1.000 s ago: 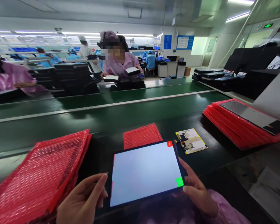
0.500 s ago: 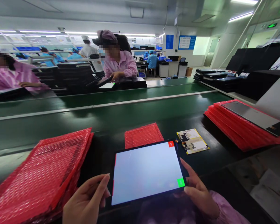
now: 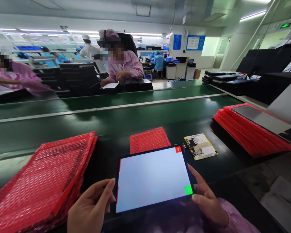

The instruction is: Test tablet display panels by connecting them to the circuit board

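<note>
A lit display panel (image 3: 152, 179) with a white screen, a red square at its top right and a green one at its bottom right, is tilted towards me. My right hand (image 3: 206, 197) grips its right edge, thumb at the lower corner. At the left edge is my left hand (image 3: 93, 204), thumb and forefinger pinched together; whether anything is between them is too small to tell. A circuit board with yellow edges (image 3: 201, 147) lies behind the panel's upper right corner, with a flex cable between them. A red bubble bag (image 3: 149, 140) lies partly behind the panel.
Red bubble bags (image 3: 36, 181) are piled at the left. Another red stack (image 3: 242, 129) at the right bears a grey panel (image 3: 264, 121). A green conveyor (image 3: 140, 113) crosses behind. Beyond it, people in pink sit by black stacks (image 3: 79, 79).
The view has shifted slightly. My hands and the panel are nearly unchanged. Across the conveyor, the co-workers' hands have moved and the middle one's small lit panel lies nearer that person.
</note>
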